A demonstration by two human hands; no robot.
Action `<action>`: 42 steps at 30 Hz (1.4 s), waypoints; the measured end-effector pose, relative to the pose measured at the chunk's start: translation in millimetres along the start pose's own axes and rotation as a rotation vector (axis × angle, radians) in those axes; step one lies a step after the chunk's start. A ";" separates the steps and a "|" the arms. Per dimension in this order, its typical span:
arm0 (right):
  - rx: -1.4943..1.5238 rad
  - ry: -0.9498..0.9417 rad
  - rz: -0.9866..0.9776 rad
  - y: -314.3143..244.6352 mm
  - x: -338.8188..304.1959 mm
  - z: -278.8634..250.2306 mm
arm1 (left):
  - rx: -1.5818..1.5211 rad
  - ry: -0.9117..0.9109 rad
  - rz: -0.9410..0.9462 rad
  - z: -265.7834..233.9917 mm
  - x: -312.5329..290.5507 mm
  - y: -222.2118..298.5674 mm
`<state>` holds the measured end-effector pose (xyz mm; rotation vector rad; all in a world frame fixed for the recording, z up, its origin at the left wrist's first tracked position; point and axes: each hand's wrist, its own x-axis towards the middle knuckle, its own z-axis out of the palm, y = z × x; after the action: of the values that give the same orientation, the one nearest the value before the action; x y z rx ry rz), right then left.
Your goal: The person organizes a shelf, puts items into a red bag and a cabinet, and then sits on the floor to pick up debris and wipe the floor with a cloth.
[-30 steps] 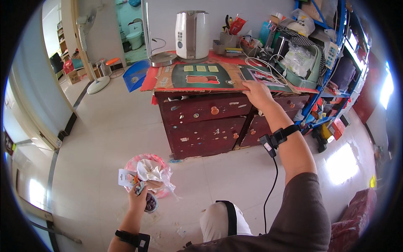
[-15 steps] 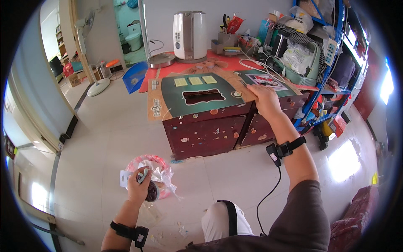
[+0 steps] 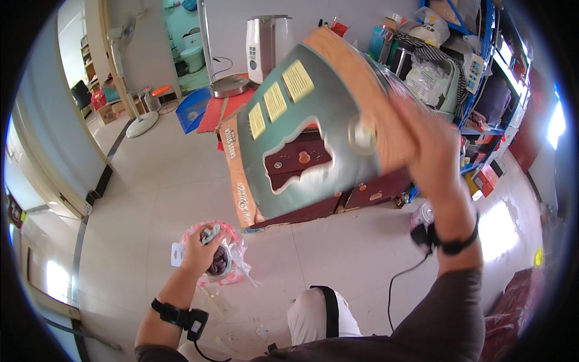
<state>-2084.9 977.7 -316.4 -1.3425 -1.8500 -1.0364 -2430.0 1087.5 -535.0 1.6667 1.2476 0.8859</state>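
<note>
A large flat packaging card (image 3: pixel 338 120), green with brown borders, pale yellow panels and a cut-out window, is tilted up over the cabinet. My right hand (image 3: pixel 437 148), blurred, is shut on its right edge. Lower left, my left hand (image 3: pixel 198 253) is closed around a small pale blue-green thing (image 3: pixel 210 233), whose kind I cannot make out. A white tag (image 3: pixel 178 254) with a hole sticks out beside that hand. Under it stands a round pink-red basket (image 3: pixel 236 231) with clear plastic in it. Dark brown lumps (image 3: pixel 221 260) in a round clear-rimmed container show beside my fingers.
The dark red cabinet (image 3: pixel 377 194) bears a white kettle-like appliance (image 3: pixel 260 51), a round metal-topped base (image 3: pixel 229 86) and a red cover. Right of it, a blue shelf rack (image 3: pixel 476 130) is crowded with goods. Scraps lie on the floor (image 3: pixel 260 332) near my knee.
My right hand has lifted the card off the cabinet top and swung it up, nearer and to the right. My left hand has barely moved.
</note>
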 end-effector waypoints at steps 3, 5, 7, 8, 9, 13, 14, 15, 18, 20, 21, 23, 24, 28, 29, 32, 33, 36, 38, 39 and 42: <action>-0.053 -0.017 -0.043 -24.6 -61.7 6.4 | -0.350 -0.092 -0.085 4.6 11.8 24.4; -0.016 -0.085 -0.014 -31.2 -91.2 6.4 | -0.388 -0.211 -0.153 12.1 23.7 48.2; 0.081 -0.177 -0.006 -34.1 -110.5 5.3 | -0.272 -0.238 -0.088 19.2 38.4 63.9; 0.085 -0.178 -0.009 -33.5 -120.5 8.8 | -0.191 -0.241 -0.002 25.7 49.6 69.8; 0.099 -0.178 -0.005 -32.8 -128.6 11.3 | -0.110 -0.242 0.087 28.6 58.7 77.9; 0.163 -0.158 0.050 -30.9 -134.1 21.2 | -0.011 -0.246 0.295 39.2 98.6 94.4; 0.200 -0.148 0.058 -35.7 -131.0 20.1 | 0.071 -0.216 0.388 42.5 106.1 103.4; 0.199 -0.147 0.063 -39.4 -129.9 18.8 | 0.156 -0.182 0.477 44.3 112.8 111.8; 0.168 -0.125 -0.095 -48.2 -134.4 17.9 | 0.210 -0.020 0.510 49.0 129.5 136.2; 0.146 -0.147 -0.087 -41.5 -136.4 17.0 | 0.286 0.097 0.612 45.5 136.5 146.2; 0.131 -0.170 -0.086 -38.5 -137.7 16.4 | 0.310 0.125 0.656 43.4 134.3 154.2; 0.116 -0.207 -0.070 -43.8 -141.3 0.7 | 0.235 0.051 0.608 44.2 128.6 163.3; 0.145 -0.177 -0.090 -48.3 -143.2 -3.2 | 0.159 -0.015 0.553 44.8 126.9 167.0; 0.157 -0.147 -0.113 -49.2 -151.3 4.3 | -0.180 -0.110 0.482 39.6 130.3 174.4; 0.140 -0.150 -0.116 -46.2 -149.9 6.0 | -0.183 -0.116 0.484 40.9 132.9 176.7; 0.138 -0.195 -0.127 -43.6 -143.7 -0.2 | -0.323 -0.067 0.438 42.7 130.0 187.8; 0.143 -0.224 -0.135 -44.7 -141.6 -3.1 | -0.321 -0.067 0.439 43.4 130.3 189.2; 0.164 -0.204 -0.146 -55.2 -145.3 -11.5 | -0.316 -0.042 0.421 43.3 129.9 191.8; 0.176 -0.146 -0.110 -55.5 -144.7 -8.7 | -0.340 -0.047 0.406 43.1 129.8 192.5; 0.177 -0.146 -0.110 -55.0 -142.9 -10.5 | -0.339 -0.047 0.405 43.3 129.5 192.4; 0.205 -0.149 -0.153 -59.2 -138.6 -20.1 | -0.348 -0.047 0.396 42.7 128.6 192.7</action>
<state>-2100.6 885.0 -436.0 -1.2001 -2.1343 -0.8127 -2289.3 1175.7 -367.9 1.6589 0.6877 1.2153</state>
